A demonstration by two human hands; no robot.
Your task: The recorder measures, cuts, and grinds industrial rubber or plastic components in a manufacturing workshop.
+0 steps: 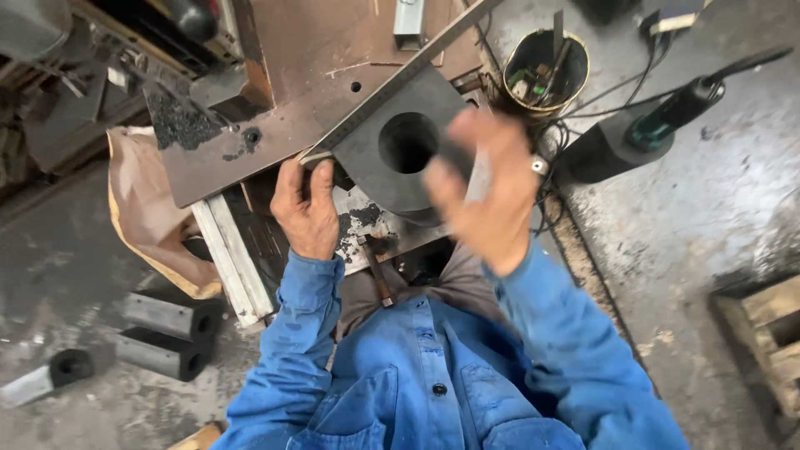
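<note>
The left hand [307, 208] presses its fingers flat on the end of a long metal ruler [400, 79]. The ruler lies across a thick dark steel plate with a round hole [408, 146], just past the fingertips. The right hand [492, 187] is blurry above the plate; I cannot tell what its fingers hold. This looks like measuring. The ruler must stay still for any marking.

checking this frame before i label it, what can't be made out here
Head view, the only one:
- Right hand: motion-blurred; whether it grips anything cannot be told.
- Steel plate with round hole: its near edge is hidden behind that hand.
- Left hand: fingertips on the long ruler, whose far end leaves the top edge.
- Round tin: contents too small to tell.
</note>
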